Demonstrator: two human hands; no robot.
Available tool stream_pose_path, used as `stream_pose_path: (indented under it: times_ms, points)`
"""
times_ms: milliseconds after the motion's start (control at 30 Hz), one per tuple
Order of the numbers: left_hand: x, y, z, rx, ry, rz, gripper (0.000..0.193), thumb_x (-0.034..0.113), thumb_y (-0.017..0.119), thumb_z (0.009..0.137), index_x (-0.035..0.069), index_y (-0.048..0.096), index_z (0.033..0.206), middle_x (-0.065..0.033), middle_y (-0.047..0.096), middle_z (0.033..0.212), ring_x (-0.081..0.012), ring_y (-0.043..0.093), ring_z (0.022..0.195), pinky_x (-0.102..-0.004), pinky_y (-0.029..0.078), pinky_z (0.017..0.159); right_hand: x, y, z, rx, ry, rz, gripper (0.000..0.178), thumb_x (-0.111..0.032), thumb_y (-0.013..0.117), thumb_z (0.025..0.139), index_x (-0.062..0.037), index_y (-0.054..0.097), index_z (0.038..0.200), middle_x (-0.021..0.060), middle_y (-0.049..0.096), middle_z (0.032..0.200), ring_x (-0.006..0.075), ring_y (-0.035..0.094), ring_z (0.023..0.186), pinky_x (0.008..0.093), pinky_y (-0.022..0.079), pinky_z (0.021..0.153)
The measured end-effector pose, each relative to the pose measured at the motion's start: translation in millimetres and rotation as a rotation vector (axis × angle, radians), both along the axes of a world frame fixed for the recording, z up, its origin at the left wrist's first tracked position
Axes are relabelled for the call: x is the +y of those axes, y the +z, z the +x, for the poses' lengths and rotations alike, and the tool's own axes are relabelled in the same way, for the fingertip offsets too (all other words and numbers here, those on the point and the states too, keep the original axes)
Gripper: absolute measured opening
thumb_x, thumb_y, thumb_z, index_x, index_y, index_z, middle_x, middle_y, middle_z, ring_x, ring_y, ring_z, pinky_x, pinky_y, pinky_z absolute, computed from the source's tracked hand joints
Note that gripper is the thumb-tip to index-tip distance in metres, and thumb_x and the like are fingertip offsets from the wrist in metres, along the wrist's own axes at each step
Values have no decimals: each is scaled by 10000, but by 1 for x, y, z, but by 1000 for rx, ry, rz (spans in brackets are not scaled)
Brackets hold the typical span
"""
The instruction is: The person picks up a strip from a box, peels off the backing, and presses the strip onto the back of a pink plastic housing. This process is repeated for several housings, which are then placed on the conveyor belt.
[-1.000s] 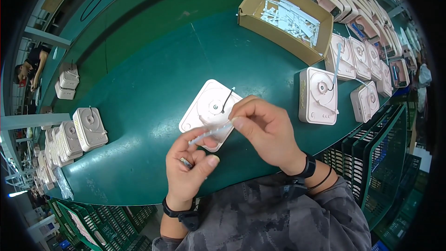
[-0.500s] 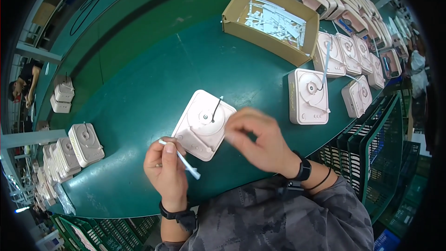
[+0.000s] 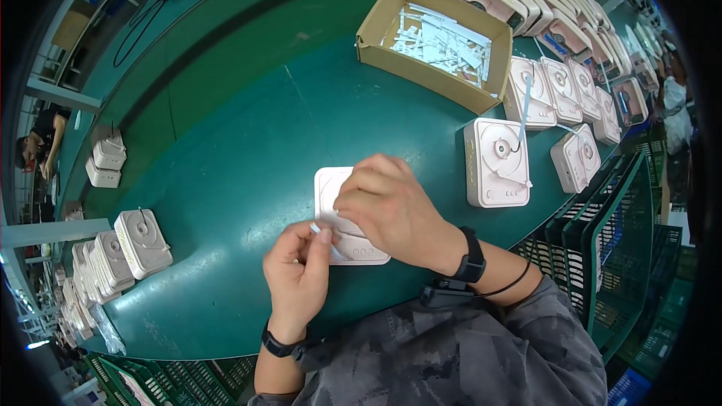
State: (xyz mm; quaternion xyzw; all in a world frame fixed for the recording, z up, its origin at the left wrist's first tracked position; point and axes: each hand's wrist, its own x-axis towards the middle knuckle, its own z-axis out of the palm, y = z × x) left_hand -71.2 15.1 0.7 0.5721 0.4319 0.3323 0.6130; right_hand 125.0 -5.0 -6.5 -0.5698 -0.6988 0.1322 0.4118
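A pale pink casing shaped like a small record player (image 3: 368,251) lies on the green table in front of me, its upper right largely hidden by my right hand. My left hand (image 3: 299,265) is at the casing's lower left edge, thumb and finger pinched on a narrow white strip (image 3: 316,228), of which only a short end shows clearly. Over the casing's middle, my right hand (image 3: 391,207) has its fingers drawn together close to the left fingertips. Whatever those fingers hold, if anything, is hidden beneath them.
A cardboard box (image 3: 430,79) full of white strips stands at the back. Similar casings stand at right, the nearest one (image 3: 498,162) with a blue-white strip hanging over it. More casings (image 3: 143,244) line the left edge. Green crates (image 3: 587,248) stand beside the table. Another person (image 3: 47,139) is far left.
The casing has turned and shifted slightly down and right. My left hand has moved right and up with the strip, while my right hand has moved left over the casing, bringing both close together.
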Motion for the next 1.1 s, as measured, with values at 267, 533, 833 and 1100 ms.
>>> stream_pose_path:
  times_ms: [267,533,833,1100]
  points:
    - [19,7,13,347,-66,543,98,24,732,911,3,717,1006,-56,667,769,-87,519,525,-255,411,490,-5,1,7,-59,96,-63,108,-156,742,843,-84,728,922,4,653,993,248,574,1075,409,418,992]
    - [18,2,13,386,-110,553,128,19,732,896,14,730,1024,-75,641,745,-120,534,527,-274,413,492,-5,-5,11,116,108,-61,112,-118,748,834,-82,735,939,16,661,998,261,594,1030,415,437,968]
    - [28,13,11,412,-220,505,119,5,716,903,13,729,1021,-76,622,741,-131,557,545,-285,435,507,-1,3,15,15,116,-66,136,-63,702,828,-63,721,963,33,660,1002,258,593,1021,401,452,934]
    - [35,7,11,432,-274,609,122,8,717,893,15,722,1014,-104,632,780,-229,609,583,-333,477,530,-1,1,14,-110,145,-53,145,-61,665,807,-65,706,946,27,649,991,241,582,1017,404,459,934]
